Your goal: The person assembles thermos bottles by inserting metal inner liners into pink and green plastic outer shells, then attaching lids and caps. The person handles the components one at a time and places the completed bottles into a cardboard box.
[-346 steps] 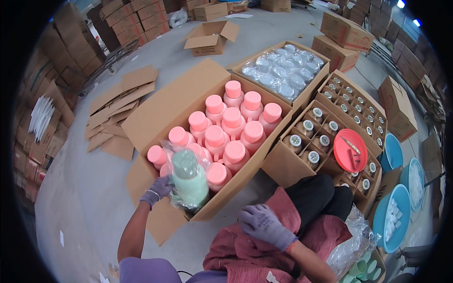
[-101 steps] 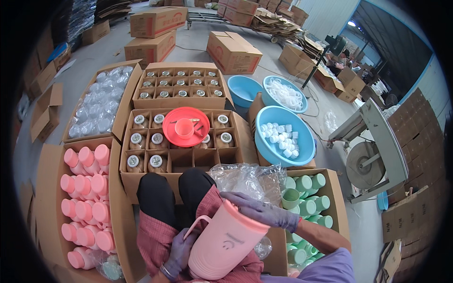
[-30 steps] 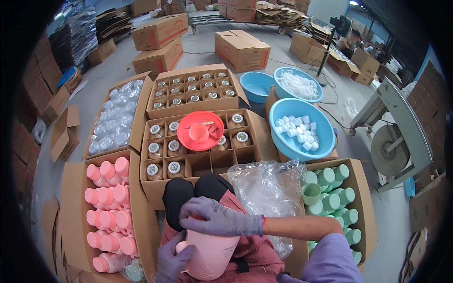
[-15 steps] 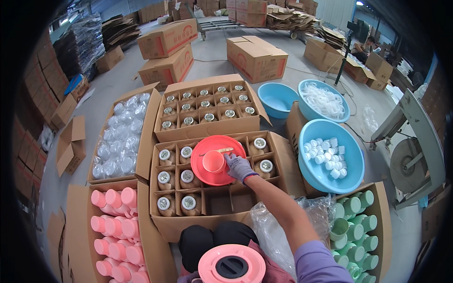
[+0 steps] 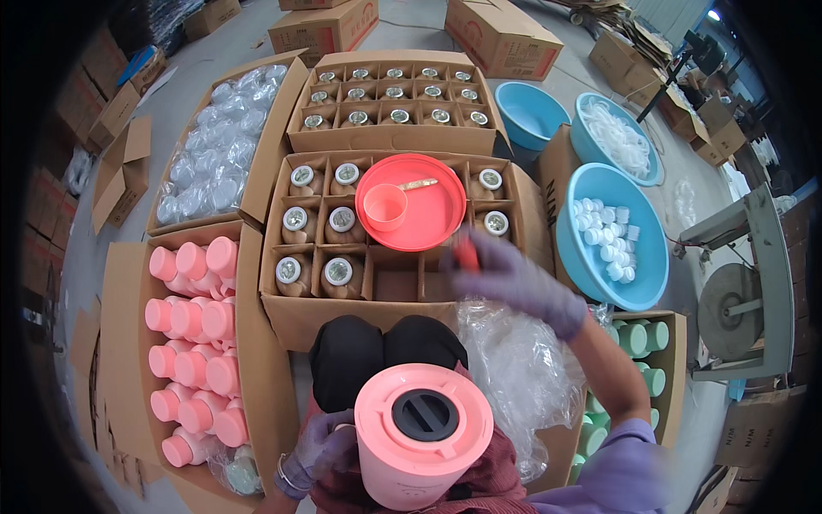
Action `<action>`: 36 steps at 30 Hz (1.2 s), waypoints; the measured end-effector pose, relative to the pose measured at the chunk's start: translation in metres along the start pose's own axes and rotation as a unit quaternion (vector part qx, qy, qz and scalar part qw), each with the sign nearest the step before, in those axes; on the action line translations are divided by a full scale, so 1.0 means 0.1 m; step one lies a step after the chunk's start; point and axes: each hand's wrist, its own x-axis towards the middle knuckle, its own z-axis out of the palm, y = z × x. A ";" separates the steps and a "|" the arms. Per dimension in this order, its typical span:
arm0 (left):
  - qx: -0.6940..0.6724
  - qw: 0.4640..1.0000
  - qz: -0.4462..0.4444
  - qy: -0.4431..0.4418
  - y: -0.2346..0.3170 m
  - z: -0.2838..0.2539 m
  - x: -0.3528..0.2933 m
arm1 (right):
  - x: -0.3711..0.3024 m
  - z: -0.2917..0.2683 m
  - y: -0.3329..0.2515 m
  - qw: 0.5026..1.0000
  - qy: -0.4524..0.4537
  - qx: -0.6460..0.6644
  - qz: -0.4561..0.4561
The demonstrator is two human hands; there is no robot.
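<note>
In my lap stands a pink container point(image 5: 385, 471), its base up and a round black piece point(image 5: 425, 415) set in the middle. My left hand point(image 5: 322, 454), gloved, is closed at its left side, on what looks like its handle. My right hand point(image 5: 518, 278), gloved and blurred, is closed around a small red object point(image 5: 467, 254) whose kind I cannot make out. Just beyond it, a red plate point(image 5: 428, 224) rests on the divided box. On the plate are a pink cup point(image 5: 385, 208) and a narrow brownish stick-like tool point(image 5: 418, 184).
Silvery bottles point(image 5: 339, 271) with white rims fill several cells of the cardboard box point(image 5: 377, 313). Pink containers point(image 5: 197, 317) are boxed at left, green ones point(image 5: 634, 339) at right. A blue basin point(image 5: 574, 265) holds white caps. Clear plastic point(image 5: 522, 377) lies by my right arm.
My right hand has left the plate and come nearer and to the right, with the red object in it. My left hand has come into fuller view and the pink container stands higher in view.
</note>
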 end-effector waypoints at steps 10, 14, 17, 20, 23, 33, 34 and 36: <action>0.088 0.979 0.160 0.086 -0.15 0.71 -0.53 | -0.89 0.81 -0.22 0.859 -0.041 -0.487 -0.153; 0.105 0.949 0.265 0.135 -0.31 1.26 -0.85 | -0.86 0.94 -0.08 0.872 0.021 -0.472 -0.128; 0.086 0.970 0.224 0.031 -0.34 1.22 -0.99 | -0.66 0.97 -0.08 0.882 0.003 -0.451 -0.135; 0.076 0.985 0.156 0.021 -0.17 0.87 -0.95 | -0.17 0.69 -0.20 0.981 -0.061 -0.166 0.077; -0.115 0.991 -0.021 0.070 -0.41 0.25 -1.00 | 0.70 -0.07 0.46 0.883 0.179 -0.424 -0.089; -0.064 0.973 -0.005 0.222 -0.40 0.00 -0.55 | 1.11 -1.42 1.07 0.746 0.313 -0.578 -0.110; -0.095 0.967 0.003 0.236 -0.37 0.01 -0.50 | 0.91 -1.68 0.93 0.732 0.324 -0.583 -0.141; -0.153 0.958 0.016 0.244 -0.28 0.05 -0.32 | 0.43 -2.49 1.22 0.664 0.482 -0.557 -0.133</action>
